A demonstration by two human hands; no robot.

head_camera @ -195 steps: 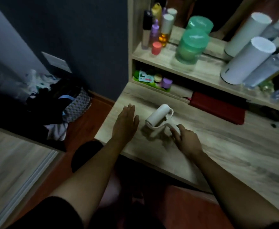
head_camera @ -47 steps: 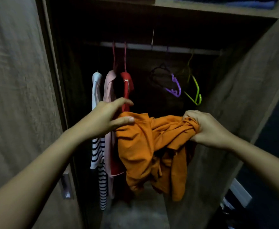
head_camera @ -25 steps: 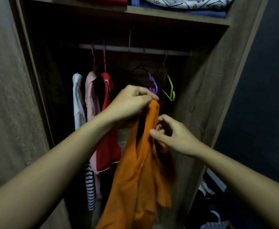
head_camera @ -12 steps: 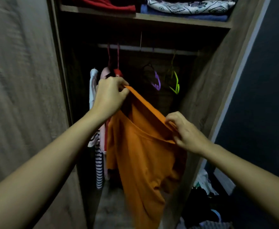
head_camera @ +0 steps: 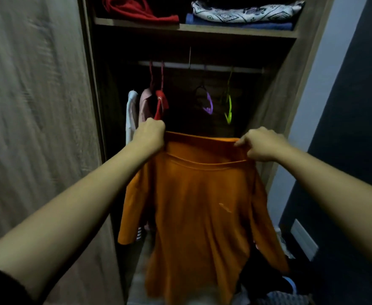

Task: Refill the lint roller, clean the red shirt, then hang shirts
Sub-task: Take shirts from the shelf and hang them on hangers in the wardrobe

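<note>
An orange shirt (head_camera: 202,205) hangs spread out in front of the open wardrobe, held up by its top edge. My left hand (head_camera: 150,134) grips its left shoulder and my right hand (head_camera: 261,143) pinches its right shoulder. Behind it, on the wardrobe rail (head_camera: 202,67), a red shirt (head_camera: 160,104) hangs at the left beside a pink garment (head_camera: 145,104) and a white one (head_camera: 131,111). A purple hanger (head_camera: 208,104) and a green hanger (head_camera: 229,108) hang bare to the right. The lint roller is out of view.
The wardrobe door (head_camera: 33,128) stands open on the left. A shelf (head_camera: 193,27) above the rail carries folded red, blue and patterned cloth. A heap of clothes (head_camera: 277,289) lies on the floor at the lower right, by the dark wall (head_camera: 352,150).
The orange shirt went from a bunched bundle to spread flat. My hands moved apart along its top edge, the right one rising level with the left.
</note>
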